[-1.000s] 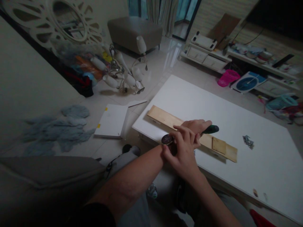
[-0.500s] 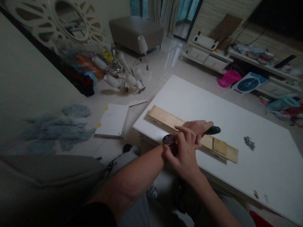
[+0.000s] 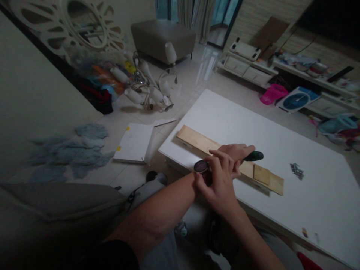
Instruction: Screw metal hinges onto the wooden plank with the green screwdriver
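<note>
My left hand (image 3: 234, 152) is closed around a tool with a dark green handle (image 3: 255, 156); the rest of that tool is hidden. On the left wrist sits a wristwatch (image 3: 201, 166) with a round dark face. My right hand (image 3: 221, 174) reaches across and grips the watch, thumb on the near side and fingers bent over the wrist. Beneath the hands a long wooden board (image 3: 198, 139) lies along the near edge of the white table (image 3: 225, 112). A small square wood piece (image 3: 261, 174) rests on the board's right part.
A small pile of metal hardware (image 3: 297, 171) lies on the table to the right. On the floor at left are a white panel (image 3: 133, 140), grey-blue cloth (image 3: 75, 150) and a chandelier (image 3: 149, 90). A grey sofa (image 3: 64, 202) is close on my left.
The view has shifted very slightly. The watch face has turned a little more toward me, while both hands keep nearly the same position.
</note>
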A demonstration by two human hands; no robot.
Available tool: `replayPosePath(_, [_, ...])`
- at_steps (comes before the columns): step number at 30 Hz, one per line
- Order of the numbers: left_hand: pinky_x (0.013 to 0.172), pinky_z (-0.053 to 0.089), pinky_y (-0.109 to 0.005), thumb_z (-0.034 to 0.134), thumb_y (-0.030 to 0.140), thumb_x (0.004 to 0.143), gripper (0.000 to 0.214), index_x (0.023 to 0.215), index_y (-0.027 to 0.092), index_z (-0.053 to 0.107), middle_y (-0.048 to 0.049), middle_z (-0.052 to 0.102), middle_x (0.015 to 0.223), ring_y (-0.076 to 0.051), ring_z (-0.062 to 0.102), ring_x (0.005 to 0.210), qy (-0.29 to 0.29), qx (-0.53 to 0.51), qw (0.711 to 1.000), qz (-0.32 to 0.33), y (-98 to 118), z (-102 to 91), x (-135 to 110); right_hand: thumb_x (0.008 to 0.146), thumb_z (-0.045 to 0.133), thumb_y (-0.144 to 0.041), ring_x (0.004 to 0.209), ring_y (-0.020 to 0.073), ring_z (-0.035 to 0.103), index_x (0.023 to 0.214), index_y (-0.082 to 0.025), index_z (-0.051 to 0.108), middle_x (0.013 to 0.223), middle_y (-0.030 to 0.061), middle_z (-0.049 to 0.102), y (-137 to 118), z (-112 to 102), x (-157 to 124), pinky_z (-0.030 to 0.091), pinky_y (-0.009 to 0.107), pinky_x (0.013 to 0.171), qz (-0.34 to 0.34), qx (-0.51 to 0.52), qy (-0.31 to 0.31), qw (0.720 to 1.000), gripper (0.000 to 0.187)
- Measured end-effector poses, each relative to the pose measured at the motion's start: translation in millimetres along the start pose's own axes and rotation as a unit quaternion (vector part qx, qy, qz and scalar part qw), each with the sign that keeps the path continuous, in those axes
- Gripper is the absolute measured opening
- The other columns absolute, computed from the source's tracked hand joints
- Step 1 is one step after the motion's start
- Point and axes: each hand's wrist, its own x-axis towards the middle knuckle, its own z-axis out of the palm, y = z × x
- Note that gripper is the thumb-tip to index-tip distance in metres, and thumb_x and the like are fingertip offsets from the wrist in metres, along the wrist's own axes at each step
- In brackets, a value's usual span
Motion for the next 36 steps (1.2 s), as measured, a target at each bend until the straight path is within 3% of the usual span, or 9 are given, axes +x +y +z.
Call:
replayPosePath(29, [0.064,0.037,-0.033,0.052,0.006,0.076,0.043,0.116,0.022,0.054,-0.0042,0.066,0.107,-0.018,0.057,0.084,-0.001,-0.003,1.000,-0.001,-0.1,0.6,-0.1,0.090,0.061,-0.033,0.133,0.0384,0.050,0.115,-0.028,0.049,0.138,0.0119,0.058,0.2,0.5,0.8,0.021,0.072,0.115,-0.002,0.011,0.006,1.000,0.029])
replayPosePath(36, [0.066,0.039,-0.032,0.052,0.007,0.075,0.044,0.116,0.023,0.053,-0.0047,0.067,0.106,-0.018,0.057,0.085,0.006,-0.006,1.000,0.001,0.9,1.1,-2.4,0.090,0.062,-0.031,0.134,0.0382,0.049,0.110,-0.028,0.054,0.139,0.0107,0.057,-1.0,-2.0,0.3,0.021,0.072,0.115,-0.004,0.015,-0.002,1.000,0.021])
